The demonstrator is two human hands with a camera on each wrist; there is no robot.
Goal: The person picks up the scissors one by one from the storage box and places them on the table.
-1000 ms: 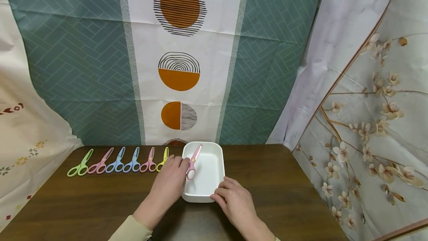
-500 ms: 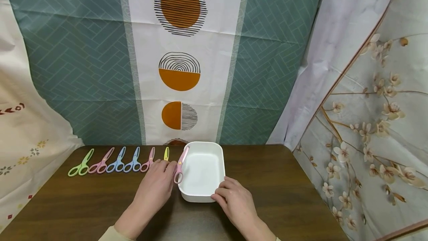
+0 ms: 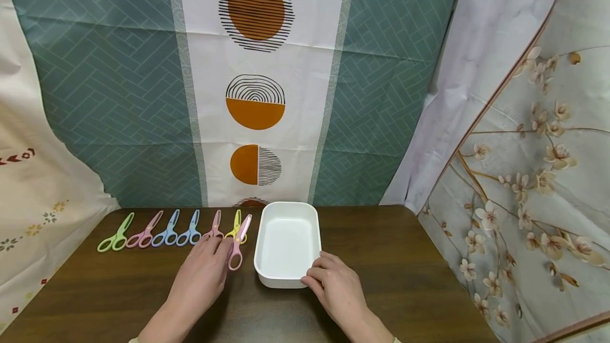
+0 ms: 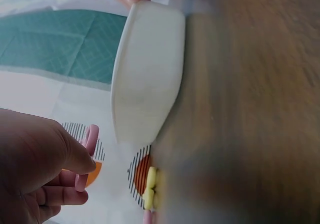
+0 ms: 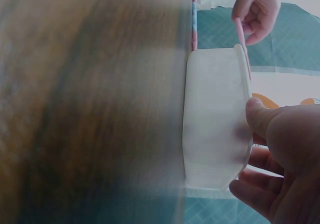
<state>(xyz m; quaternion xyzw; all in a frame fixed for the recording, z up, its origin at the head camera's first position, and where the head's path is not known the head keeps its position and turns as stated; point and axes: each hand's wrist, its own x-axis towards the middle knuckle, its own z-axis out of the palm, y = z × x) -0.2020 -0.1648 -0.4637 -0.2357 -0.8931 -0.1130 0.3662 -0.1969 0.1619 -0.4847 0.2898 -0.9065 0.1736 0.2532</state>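
My left hand [image 3: 200,269] pinches a pair of pink scissors [image 3: 245,224] by the handle, blades pointing up and away. It hovers above the table just left of the white rectangular tray [image 3: 281,282]. In the left wrist view the thumb presses on a pink handle loop [image 4: 91,140]. My right hand [image 3: 337,283] grips the tray's near right corner; in the right wrist view its thumb lies on the rim [image 5: 246,79]. No item shows inside the tray. Behind the held scissors lie yellow scissors [image 3: 236,219] and another pink pair [image 3: 216,221], partly covered by the left hand.
Further left along the table's back edge, the row continues with blue scissors [image 3: 189,236], a second blue pair [image 3: 167,236], pink scissors [image 3: 141,238] and green scissors [image 3: 114,240]. Patterned curtains [image 3: 381,120] hang behind the brown wooden table [image 3: 405,274].
My left hand has carried the pink scissors leftward from over the tray to beside it, in front of the yellow pair. The right hand and the tray have stayed put.
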